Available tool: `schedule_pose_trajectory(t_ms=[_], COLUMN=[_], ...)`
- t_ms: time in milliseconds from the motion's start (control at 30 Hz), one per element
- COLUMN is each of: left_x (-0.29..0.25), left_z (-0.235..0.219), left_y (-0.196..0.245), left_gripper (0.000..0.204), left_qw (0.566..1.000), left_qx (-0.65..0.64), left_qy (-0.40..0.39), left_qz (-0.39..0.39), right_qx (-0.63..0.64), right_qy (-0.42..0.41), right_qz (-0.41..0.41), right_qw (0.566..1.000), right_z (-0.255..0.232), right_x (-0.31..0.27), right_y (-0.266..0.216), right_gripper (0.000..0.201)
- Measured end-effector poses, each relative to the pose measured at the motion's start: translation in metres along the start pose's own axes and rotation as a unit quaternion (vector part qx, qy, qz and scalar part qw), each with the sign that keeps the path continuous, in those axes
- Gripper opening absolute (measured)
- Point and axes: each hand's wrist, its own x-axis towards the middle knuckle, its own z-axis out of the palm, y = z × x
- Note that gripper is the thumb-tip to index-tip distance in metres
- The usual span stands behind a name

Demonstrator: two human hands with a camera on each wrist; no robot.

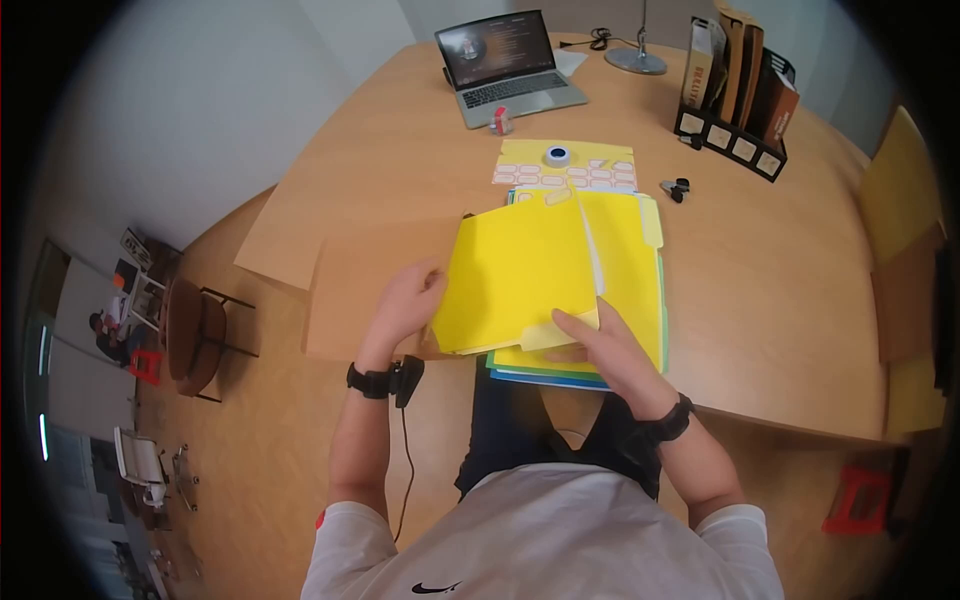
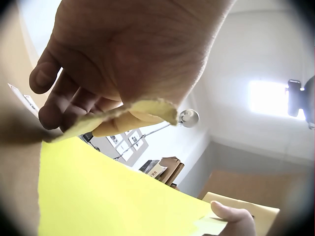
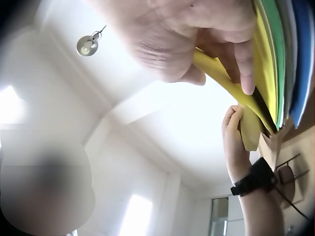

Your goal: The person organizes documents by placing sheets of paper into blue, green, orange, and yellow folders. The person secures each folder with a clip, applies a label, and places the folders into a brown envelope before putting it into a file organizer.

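A yellow file folder (image 1: 515,275) lies tilted over a stack of coloured folders, its left part beyond the stack. My right hand (image 1: 622,358) pinches its lower right edge by the pale tab, thumb above and fingers beneath. Beside its left edge is my left hand (image 1: 410,300), fingers loosely bent; in the left wrist view the folder's edge crosses in front of the palm (image 2: 133,59). Under it, another yellow folder (image 1: 635,260) tops the stack, with a green folder (image 3: 275,54) and a blue folder (image 3: 301,64) below. A brown folder-like sheet (image 1: 365,285) lies left.
Behind the stack lies a label sheet (image 1: 520,175) with a white round object (image 1: 557,156) on it. Farther back stand a laptop (image 1: 510,80), a lamp base (image 1: 636,61) and a black book rack (image 1: 735,135). Black clips (image 1: 677,189) lie to the right.
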Motion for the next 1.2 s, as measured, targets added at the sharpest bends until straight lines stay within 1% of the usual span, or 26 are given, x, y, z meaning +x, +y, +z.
schedule_pose_trajectory(t_ms=[100, 200, 233, 333, 367, 467, 567, 667, 767, 867, 900, 967, 1067, 1100, 1167, 1200], left_x=[-0.004, -0.005, -0.005, -0.001, -0.002, -0.004, -0.001, -0.001, -0.002, -0.007, -0.007, -0.004, -0.001, -0.002, -0.003, -0.004], left_z=[-0.004, -0.007, -0.008, -0.009, -0.009, -0.009, -0.007, -0.004, -0.003, -0.006, -0.006, -0.005, -0.002, -0.002, -0.001, -0.002], left_y=[-0.002, -0.001, 0.001, 0.003, 0.002, 0.006, -0.001, -0.003, -0.005, -0.001, -0.002, -0.006, -0.008, -0.008, -0.010, -0.011], left_gripper=[0.021, 0.020, 0.020, 0.019, 0.019, 0.019, 0.018, 0.018, 0.018, 0.018, 0.018, 0.018, 0.018, 0.018, 0.018, 0.018], left_qw=[1.000, 0.999, 0.999, 1.000, 1.000, 0.999, 0.998, 0.999, 0.997, 0.992, 0.994, 0.997, 1.000, 1.000, 0.997, 0.997], left_qx=[-0.021, -0.045, -0.041, -0.027, -0.021, -0.053, -0.056, -0.041, -0.075, -0.119, -0.106, -0.080, -0.003, -0.026, -0.072, -0.073], left_qy=[0.018, 0.016, 0.010, 0.001, -0.002, 0.012, 0.011, 0.007, 0.012, 0.034, 0.028, 0.014, -0.004, 0.005, 0.026, 0.026], left_qz=[-0.012, -0.009, -0.008, -0.001, 0.000, 0.003, 0.016, 0.016, 0.008, -0.004, -0.007, -0.012, -0.004, -0.001, 0.003, -0.003], right_qx=[-0.033, -0.107, -0.143, -0.186, -0.210, -0.240, -0.263, -0.241, -0.225, -0.168, -0.141, -0.141, -0.164, -0.175, -0.158, -0.151], right_qy=[-0.001, -0.013, -0.009, -0.069, -0.087, -0.134, -0.174, -0.192, -0.192, -0.193, -0.179, -0.184, -0.182, -0.180, -0.175, -0.174], right_qz=[-0.029, -0.049, -0.034, -0.017, -0.014, 0.027, 0.048, 0.031, 0.049, 0.082, 0.096, 0.091, 0.085, 0.084, 0.080, 0.080], right_qw=[0.999, 0.993, 0.989, 0.980, 0.974, 0.961, 0.948, 0.951, 0.954, 0.963, 0.969, 0.968, 0.966, 0.964, 0.969, 0.970], right_z=[-0.016, -0.023, -0.016, 0.012, 0.017, 0.030, 0.048, 0.062, 0.061, 0.056, 0.059, 0.066, 0.071, 0.071, 0.063, 0.061], right_x=[0.000, 0.011, 0.012, 0.018, 0.025, 0.042, 0.046, 0.050, 0.053, 0.058, 0.056, 0.051, 0.049, 0.050, 0.059, 0.061], right_y=[-0.016, -0.015, -0.014, -0.016, -0.013, -0.010, -0.007, 0.007, 0.001, -0.003, -0.002, 0.003, 0.008, 0.010, 0.010, 0.010], right_gripper=[0.047, 0.048, 0.050, 0.050, 0.047, 0.044, 0.041, 0.042, 0.043, 0.044, 0.045, 0.047, 0.048, 0.049, 0.049, 0.049])
